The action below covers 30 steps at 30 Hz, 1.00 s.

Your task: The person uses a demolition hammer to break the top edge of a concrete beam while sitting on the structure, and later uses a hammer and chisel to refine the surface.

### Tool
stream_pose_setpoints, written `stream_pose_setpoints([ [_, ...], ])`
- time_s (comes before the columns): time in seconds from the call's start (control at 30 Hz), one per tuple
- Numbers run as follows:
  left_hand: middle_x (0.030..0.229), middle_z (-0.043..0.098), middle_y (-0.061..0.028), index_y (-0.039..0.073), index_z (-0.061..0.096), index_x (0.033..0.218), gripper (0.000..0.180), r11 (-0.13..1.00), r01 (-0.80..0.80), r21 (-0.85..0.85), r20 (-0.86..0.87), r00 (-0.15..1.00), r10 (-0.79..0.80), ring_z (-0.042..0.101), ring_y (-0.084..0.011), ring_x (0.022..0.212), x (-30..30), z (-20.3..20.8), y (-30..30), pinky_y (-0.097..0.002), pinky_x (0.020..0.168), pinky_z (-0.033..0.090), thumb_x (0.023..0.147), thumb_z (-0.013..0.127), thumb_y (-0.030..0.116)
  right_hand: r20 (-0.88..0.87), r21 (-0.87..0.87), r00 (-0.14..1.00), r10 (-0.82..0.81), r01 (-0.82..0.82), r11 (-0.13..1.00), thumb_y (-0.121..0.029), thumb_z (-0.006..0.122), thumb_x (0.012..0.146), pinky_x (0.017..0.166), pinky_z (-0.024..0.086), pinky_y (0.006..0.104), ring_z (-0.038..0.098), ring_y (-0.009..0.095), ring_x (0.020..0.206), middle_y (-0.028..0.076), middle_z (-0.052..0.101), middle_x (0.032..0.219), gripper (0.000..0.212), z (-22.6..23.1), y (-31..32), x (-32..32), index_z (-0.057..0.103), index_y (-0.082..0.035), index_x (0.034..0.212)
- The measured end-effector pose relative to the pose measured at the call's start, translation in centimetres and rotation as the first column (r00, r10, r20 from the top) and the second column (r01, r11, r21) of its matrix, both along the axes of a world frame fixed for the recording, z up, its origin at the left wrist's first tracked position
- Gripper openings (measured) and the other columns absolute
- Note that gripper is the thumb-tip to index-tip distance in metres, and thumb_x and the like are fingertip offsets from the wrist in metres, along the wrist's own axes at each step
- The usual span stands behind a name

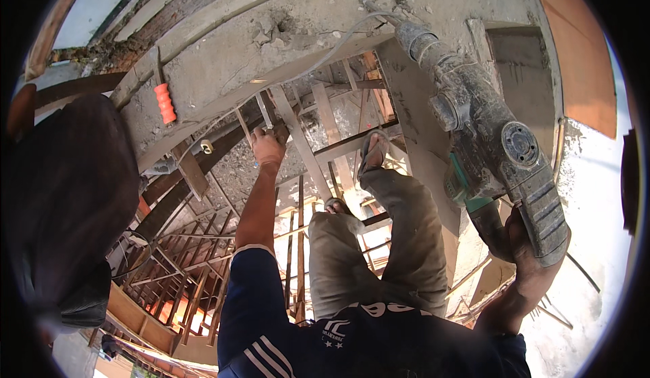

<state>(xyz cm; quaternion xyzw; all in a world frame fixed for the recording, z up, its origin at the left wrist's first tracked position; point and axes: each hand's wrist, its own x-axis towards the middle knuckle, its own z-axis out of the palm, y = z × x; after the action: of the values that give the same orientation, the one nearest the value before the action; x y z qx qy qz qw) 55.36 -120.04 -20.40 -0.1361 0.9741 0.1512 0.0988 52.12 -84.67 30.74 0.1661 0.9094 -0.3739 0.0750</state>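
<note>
Demolition hammer point(477, 117) sits in your right hand point(520, 236), your fingers wrapped around its rear handle point(491, 232); your left hand point(269, 149) curls by a narrow strip point(265, 110), though whether it grips that can't be told. On your right, the machine's nose reaches a chipped patch point(389, 1) on the concrete beam point(223, 66). Another ragged hollow point(281, 26) is broken out, but most of the beam looks whole, so the chipping seems only partly done, with much left
</note>
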Motion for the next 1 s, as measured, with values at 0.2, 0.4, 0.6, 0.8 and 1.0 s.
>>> stream_pose_setpoints([
  [0.2, 0.107, 0.057, -0.0201, 0.003, 0.069, 0.095, 0.030, 0.999, -0.004, 0.040, 0.000, 1.000, 0.004, 0.054, -0.0411, 0.105, 0.5, -0.1, -0.4, -0.0473, 0.092, 0.048, 0.073, 0.076, 0.022, -0.012, -0.353, 0.972, -0.233, 0.214, 0.911, -0.012, 0.078, 0.072, 0.062, 0.048, 0.0280, 0.060, 0.016, 0.068, 0.008, 0.064, 0.079, 0.035, -5.1, 1.9, 3.9, 0.064, 0.005, 0.100],
  [0.4, 0.115, 0.057, -0.0214, 0.002, 0.069, 0.095, 0.031, 0.998, 0.022, 0.066, 0.023, 0.999, -0.023, 0.056, -0.0407, 0.110, 0.2, 1.2, -0.6, -0.0462, 0.094, 0.049, 0.073, 0.077, 0.023, -0.077, -0.679, 0.969, -0.236, 0.122, 0.724, -0.006, 0.080, 0.065, 0.066, 0.048, 0.0275, 0.060, 0.017, 0.074, 0.010, 0.065, 0.083, 0.046, -12.9, 3.6, 9.3, 0.063, 0.007, 0.107],
  [0.6, 0.115, 0.060, -0.0221, 0.003, 0.070, 0.097, 0.035, 0.993, 0.120, -0.002, -0.010, 0.993, -0.120, 0.059, -0.0377, 0.109, -0.2, 0.4, -0.7, -0.0438, 0.095, 0.050, 0.073, 0.078, 0.027, -0.098, -0.845, 0.950, -0.297, 0.078, 0.529, -0.002, 0.077, 0.067, 0.073, 0.049, 0.0292, 0.060, 0.016, 0.079, 0.008, 0.063, 0.088, 0.050, -22.4, 3.8, 14.8, 0.060, 0.005, 0.113],
  [0.8, 0.116, 0.060, -0.0240, 0.001, 0.068, 0.105, 0.047, 0.993, 0.028, -0.111, -0.103, 0.994, -0.039, 0.058, -0.0380, 0.112, 1.2, 0.8, -1.3, -0.0434, 0.098, 0.047, 0.077, 0.075, 0.038, -0.242, -0.832, 0.943, -0.229, -0.081, 0.549, 0.001, 0.073, 0.068, 0.070, 0.049, 0.0272, 0.061, 0.015, 0.076, 0.008, 0.065, 0.085, 0.039, -23.1, 4.6, 20.3, 0.063, 0.006, 0.106],
  [1.0, 0.112, 0.062, -0.0135, 0.005, 0.062, 0.120, 0.052, 0.716, 0.126, 0.686, -0.260, 0.962, 0.080, 0.059, -0.0294, 0.106, 4.0, 5.9, 12.5, -0.0438, 0.093, 0.046, 0.091, 0.062, 0.050, -0.216, -0.743, 0.958, -0.187, -0.037, 0.669, 0.001, 0.071, 0.066, 0.066, 0.050, 0.0267, 0.061, 0.012, 0.071, 0.005, 0.066, 0.080, 0.030, -22.1, 6.1, 24.8, 0.067, 0.004, 0.096],
])
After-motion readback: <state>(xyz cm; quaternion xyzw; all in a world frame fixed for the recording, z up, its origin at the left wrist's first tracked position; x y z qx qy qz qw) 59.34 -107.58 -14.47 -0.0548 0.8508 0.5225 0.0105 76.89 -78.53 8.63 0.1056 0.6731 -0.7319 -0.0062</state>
